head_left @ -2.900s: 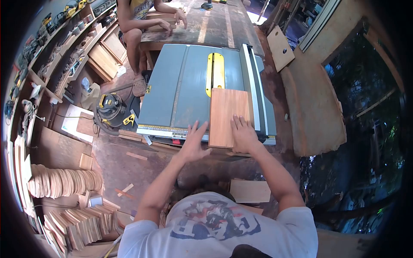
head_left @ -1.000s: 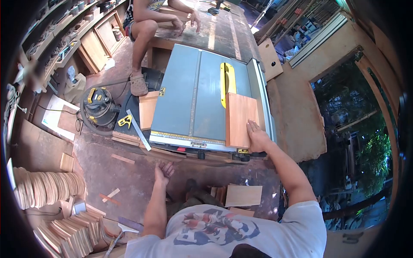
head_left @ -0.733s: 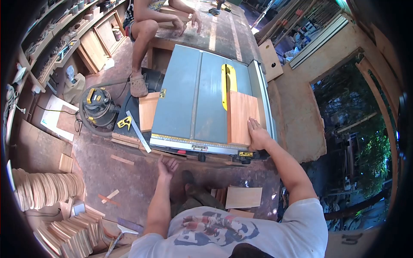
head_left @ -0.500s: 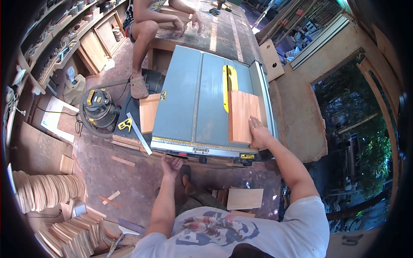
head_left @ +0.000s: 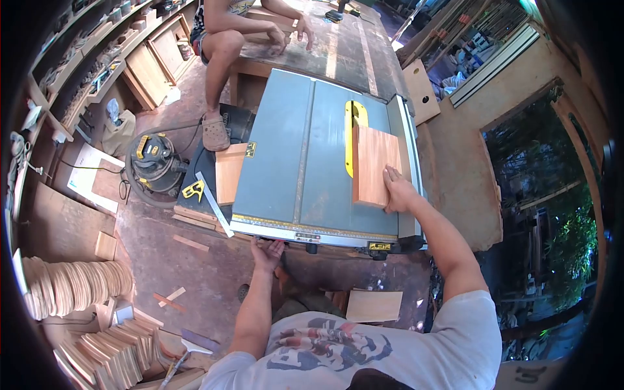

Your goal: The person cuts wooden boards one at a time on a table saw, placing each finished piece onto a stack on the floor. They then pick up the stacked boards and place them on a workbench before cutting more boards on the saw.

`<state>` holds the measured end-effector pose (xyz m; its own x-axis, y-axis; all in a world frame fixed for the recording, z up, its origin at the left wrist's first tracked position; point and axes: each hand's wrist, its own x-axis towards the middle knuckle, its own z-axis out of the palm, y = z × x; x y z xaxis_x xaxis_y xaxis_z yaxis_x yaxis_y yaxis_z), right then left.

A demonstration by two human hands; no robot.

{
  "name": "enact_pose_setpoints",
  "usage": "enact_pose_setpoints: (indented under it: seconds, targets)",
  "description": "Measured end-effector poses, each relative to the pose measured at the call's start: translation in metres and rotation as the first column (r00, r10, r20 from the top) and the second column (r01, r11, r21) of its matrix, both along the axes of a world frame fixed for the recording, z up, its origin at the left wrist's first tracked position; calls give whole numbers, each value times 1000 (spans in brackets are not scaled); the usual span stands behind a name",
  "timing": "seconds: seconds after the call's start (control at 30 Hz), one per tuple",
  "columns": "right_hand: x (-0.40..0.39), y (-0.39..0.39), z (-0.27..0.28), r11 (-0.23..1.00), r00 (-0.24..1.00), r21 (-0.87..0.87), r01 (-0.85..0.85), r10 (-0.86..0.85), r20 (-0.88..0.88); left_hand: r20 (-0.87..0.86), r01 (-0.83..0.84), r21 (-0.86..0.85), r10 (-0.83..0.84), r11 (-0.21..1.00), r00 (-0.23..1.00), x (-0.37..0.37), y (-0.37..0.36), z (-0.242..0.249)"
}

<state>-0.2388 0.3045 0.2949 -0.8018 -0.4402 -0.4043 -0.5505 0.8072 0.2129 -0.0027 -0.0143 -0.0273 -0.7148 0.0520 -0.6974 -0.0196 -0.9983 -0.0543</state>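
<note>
**Wooden board lies beside the fence, under the right hand**

The near right part of the yellow insert (head_left: 349,149) is covered by the wooden board (head_left: 377,159), and no blade can be made out in the slot. The thumb of the right hand (head_left: 400,191) is hard to see; its fingers lie extended over the board's near right corner, and whether they grip or only press cannot be told. The left hand (head_left: 267,252) is open, palm up, with loosely bent fingers at the underside of the front rail (head_left: 325,235); what the fingertips touch there is hidden. A seated co-worker (head_left: 224,49) is cut off by the top edge.

The board is a thick, flat rectangle of reddish-brown wood with straight grain and a darker left edge. It rests on the smooth grey saw table (head_left: 276,156), whose surface has a narrow groove, left of the straight metal fence (head_left: 405,143). The board's long axis runs away from the person, roughly along the fence, its far end beside the slot.
</note>
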Motion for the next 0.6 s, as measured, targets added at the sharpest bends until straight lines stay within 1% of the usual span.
enact_pose_setpoints:
  seconds: [0.03,0.07,0.13,0.23,0.33,0.43,0.53,0.6]
  targets:
    - [-5,1,-2,1000,1000,-4,-4,4,-3,-4,-9,26,9,1000,1000,-1,1,-6]
    - [-11,1,-2,1000,1000,-7,-11,11,-7,4,-7,-4,7,1000,1000,-2,3,-2]
    - [-22,-1,-2,1000,1000,-1,0,0,-3,22,-7,-67,8,998,1000,-2,10,17]
    - [-35,-5,-1,1000,1000,-1,10,-10,3,19,-19,-108,21,994,1000,-2,16,37]
    - [-51,-4,-4,1000,1000,13,8,-8,-6,56,-31,-51,34,998,998,-5,16,25]
    - [-65,-4,-8,1000,1000,22,12,-11,-11,17,-33,-59,34,998,999,-4,14,6]
    - [-77,-6,-8,1000,1000,23,12,-12,-16,14,-32,23,32,999,999,-3,12,2]
    - [-84,-6,-10,1000,1000,23,13,-12,-19,27,-50,22,50,998,998,-2,12,2]
